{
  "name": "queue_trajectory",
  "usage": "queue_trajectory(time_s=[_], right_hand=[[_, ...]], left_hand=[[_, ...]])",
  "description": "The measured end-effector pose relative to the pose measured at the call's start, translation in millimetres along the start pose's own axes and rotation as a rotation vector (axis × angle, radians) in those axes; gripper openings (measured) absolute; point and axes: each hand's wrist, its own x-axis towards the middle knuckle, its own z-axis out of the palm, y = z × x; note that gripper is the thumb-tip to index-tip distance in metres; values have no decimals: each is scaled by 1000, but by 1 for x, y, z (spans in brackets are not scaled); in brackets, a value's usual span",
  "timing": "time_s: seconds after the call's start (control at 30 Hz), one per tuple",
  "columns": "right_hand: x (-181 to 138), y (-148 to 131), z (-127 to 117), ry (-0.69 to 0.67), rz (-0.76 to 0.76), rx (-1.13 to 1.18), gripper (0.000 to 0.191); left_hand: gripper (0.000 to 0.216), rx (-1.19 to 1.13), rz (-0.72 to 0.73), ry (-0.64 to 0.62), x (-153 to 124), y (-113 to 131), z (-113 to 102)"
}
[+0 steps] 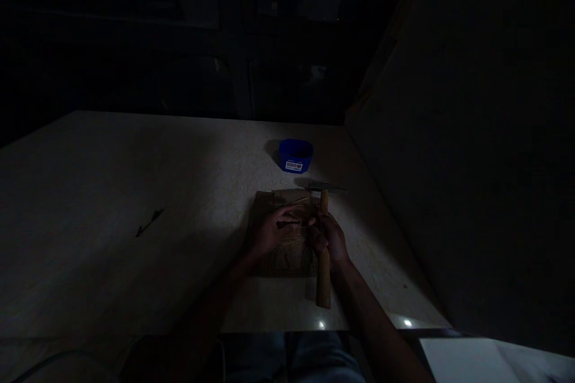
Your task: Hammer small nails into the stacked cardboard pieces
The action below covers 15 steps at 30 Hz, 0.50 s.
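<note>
My right hand (330, 236) is wrapped round the wooden handle of a hammer (324, 278). The hammer's metal head (327, 187) points away from me, past the far edge of a brown board (291, 260). That board lies on the table and looks marked with small holes or dots, though the dark blurs its detail. Over its left part rests my left hand (269, 230), fingers stretched out and apart. A small dark shape shows beside those fingers; I cannot make out what it is.
A blue plastic tub (295, 157) with a white label stands beyond the hammer head. On the left of the pale table (202, 161) lies a thin dark object (150, 223). A wall or panel (449, 161) runs along the right edge. The light is very dim.
</note>
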Motion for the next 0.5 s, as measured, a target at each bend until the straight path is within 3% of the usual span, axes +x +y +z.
queue_trajectory(time_s=[0.5], right_hand=[[-1,-7,-5,-64,63,-2,33]], left_hand=[[57,39,53,64,-5,3,-4]])
